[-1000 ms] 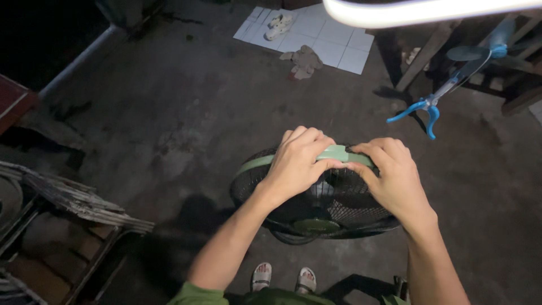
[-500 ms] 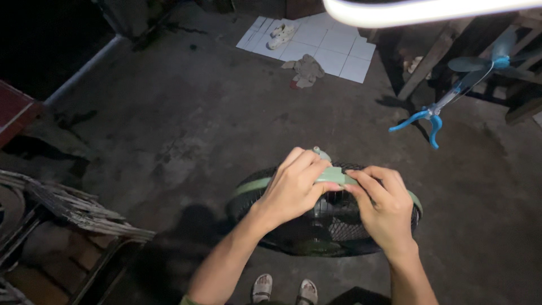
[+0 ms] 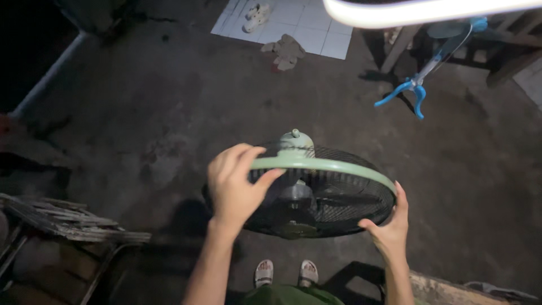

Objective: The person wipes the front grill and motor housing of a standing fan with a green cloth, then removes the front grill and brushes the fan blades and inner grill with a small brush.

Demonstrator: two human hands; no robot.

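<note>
An electric fan (image 3: 316,192) with a black wire cage and a pale green rim band is held in front of me above the dark concrete floor. Its green motor housing (image 3: 296,142) with a small knob shows at the far side. My left hand (image 3: 232,186) grips the left side of the green rim. My right hand (image 3: 388,229) holds the cage's lower right edge, fingers curled under it. The blades inside are dim behind the wires.
My two sandalled feet (image 3: 285,273) stand below the fan. A blue fan stand (image 3: 415,90) leans at the upper right beside wooden furniture legs. White tiles (image 3: 305,28) with a shoe and a rag lie at the top. Stacked wooden slats (image 3: 68,226) sit at the left.
My hands have slid apart from the top of the rim to its left and right sides. The fan has tilted so its motor housing now shows.
</note>
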